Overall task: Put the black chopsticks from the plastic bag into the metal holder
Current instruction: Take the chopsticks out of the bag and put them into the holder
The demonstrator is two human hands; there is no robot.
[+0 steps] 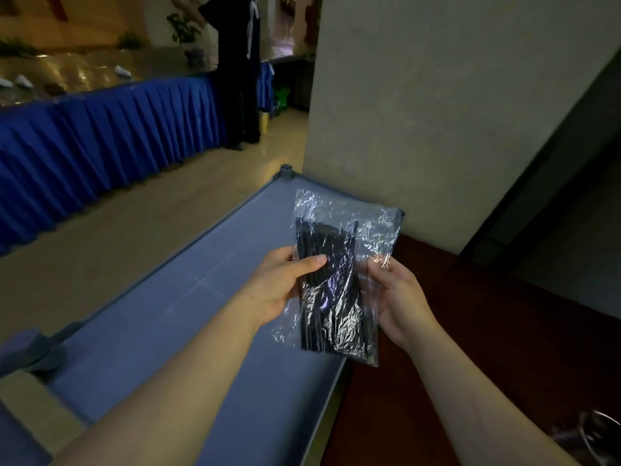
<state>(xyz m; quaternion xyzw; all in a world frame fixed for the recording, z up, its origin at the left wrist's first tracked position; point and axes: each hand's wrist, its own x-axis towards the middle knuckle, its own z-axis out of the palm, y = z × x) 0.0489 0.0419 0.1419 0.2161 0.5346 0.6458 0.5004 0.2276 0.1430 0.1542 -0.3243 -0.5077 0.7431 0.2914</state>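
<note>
A crinkled clear plastic bag (373, 230) holds a bundle of several black chopsticks (331, 294). I hold it upright in the air above the right edge of a grey-blue shelf top (188, 317). My left hand (282, 284) grips the bag's left side, its thumb pressed across the chopsticks. My right hand (398, 297) pinches the bag's right side. At the bottom right corner a shiny wire-like metal object (598, 432) shows only partly; whether it is the holder is unclear.
A dark red-brown table (470, 381) lies right of the shelf. A beige pillar (437, 112) stands straight ahead. On the left runs a long table with a blue pleated skirt (100, 139), and a person in dark clothes (238, 79) stands at its far end.
</note>
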